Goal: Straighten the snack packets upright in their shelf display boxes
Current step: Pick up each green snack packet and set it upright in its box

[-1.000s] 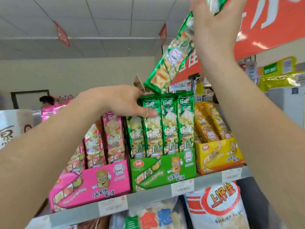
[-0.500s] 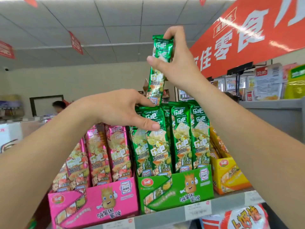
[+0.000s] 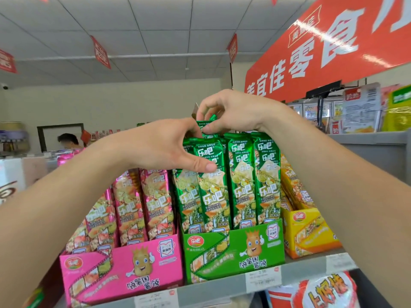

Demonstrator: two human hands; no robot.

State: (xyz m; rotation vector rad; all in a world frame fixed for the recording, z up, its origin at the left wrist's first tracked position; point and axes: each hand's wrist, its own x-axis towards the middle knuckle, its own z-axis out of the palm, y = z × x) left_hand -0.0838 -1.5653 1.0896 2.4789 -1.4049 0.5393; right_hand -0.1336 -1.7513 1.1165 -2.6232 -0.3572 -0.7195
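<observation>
Here left hand [image 3: 164,147] grips front green packet [image 3: 211,196]; right hand [image 3: 233,110] pinches rear packet [image 3: 208,122].

Only the crimped top of the green packet [image 3: 208,123] pinched by the right hand [image 3: 231,110] shows; the rest sits behind the front packets [image 3: 242,181]. The left hand [image 3: 164,147] covers their leftmost tops, its fingers hidden. The price labels [image 3: 263,278] blur past reading; the red banner [image 3: 322,52] runs off-frame.

A convenience shop is being shown: snack packets [image 3: 240,181] are being displayed in branded display boxes [image 3: 233,252] on a grey shelf [image 3: 300,274] edged with price labels [image 3: 263,280], while red promotional signs [image 3: 101,52] are being hung overhead.
</observation>
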